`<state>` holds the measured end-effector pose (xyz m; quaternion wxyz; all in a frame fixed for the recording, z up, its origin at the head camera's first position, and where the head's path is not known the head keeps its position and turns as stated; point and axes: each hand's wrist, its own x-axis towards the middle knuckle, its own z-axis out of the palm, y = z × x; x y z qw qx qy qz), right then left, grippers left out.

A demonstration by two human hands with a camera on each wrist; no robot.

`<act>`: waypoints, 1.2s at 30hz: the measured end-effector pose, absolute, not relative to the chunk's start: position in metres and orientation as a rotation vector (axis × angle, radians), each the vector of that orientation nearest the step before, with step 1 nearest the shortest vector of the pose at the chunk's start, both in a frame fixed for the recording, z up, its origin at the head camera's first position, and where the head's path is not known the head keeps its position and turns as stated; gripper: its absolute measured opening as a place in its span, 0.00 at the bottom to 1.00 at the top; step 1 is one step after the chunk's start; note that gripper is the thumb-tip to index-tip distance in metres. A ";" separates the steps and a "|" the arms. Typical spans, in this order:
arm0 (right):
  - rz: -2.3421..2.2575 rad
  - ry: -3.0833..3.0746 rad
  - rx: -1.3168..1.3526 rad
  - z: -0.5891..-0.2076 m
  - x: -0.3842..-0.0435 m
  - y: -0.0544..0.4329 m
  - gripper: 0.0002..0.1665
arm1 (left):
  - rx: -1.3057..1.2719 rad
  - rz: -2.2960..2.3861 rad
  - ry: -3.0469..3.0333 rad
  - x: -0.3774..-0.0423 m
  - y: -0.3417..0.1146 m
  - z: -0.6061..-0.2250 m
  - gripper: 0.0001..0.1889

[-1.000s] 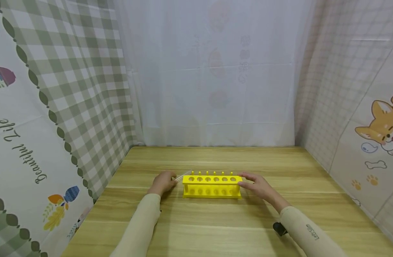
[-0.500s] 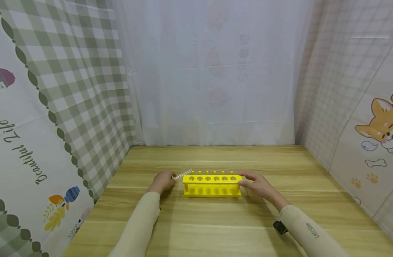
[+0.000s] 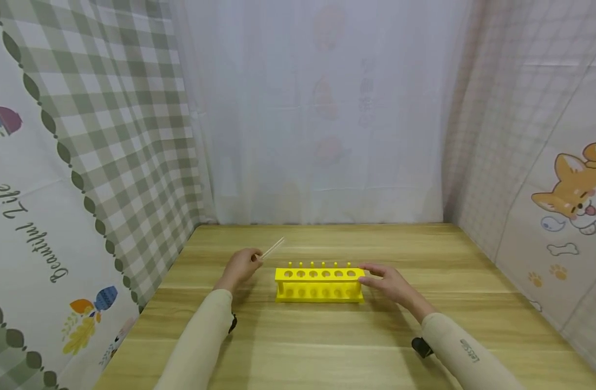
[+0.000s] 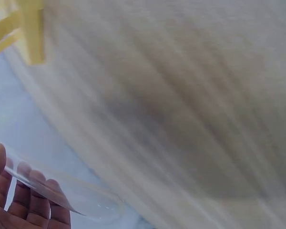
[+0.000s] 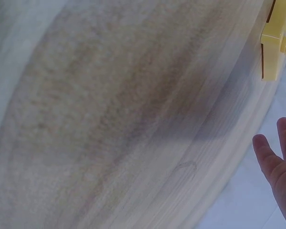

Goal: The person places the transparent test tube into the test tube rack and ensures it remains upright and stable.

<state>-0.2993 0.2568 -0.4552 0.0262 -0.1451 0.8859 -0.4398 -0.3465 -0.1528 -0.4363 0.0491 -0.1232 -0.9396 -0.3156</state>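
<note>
A clear tube [image 3: 272, 248] slants up to the far right, beyond the left end of the yellow rack [image 3: 319, 280]; the left hand [image 3: 239, 266] grips it between thumb and fingers near one end, probably to keep the rest free. The right hand [image 3: 388, 283] lies with fingers spread at the rack's right end, perhaps to steady it; contact is unclear. The rack stands upright on the wooden table [image 3: 327, 346], all six holes unfilled.

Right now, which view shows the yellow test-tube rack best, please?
The head view: it shows the yellow test-tube rack nearly whole, front and top. The wrist views catch only cropped parts, upper left in the left wrist, upper right in the right.
</note>
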 end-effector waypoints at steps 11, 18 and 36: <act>-1.352 2.737 -0.431 -0.456 -0.298 0.256 0.33 | -0.326 -1.358 -2.645 -0.349 -0.145 -0.407 0.16; -1.354 2.732 -0.438 -0.456 -0.299 0.256 0.32 | -0.326 -1.478 -2.498 -0.346 -0.139 -0.399 0.17; -1.350 2.734 -0.438 -0.454 -0.298 0.256 0.33 | -0.304 -1.826 -2.158 -0.335 -0.114 -0.391 0.17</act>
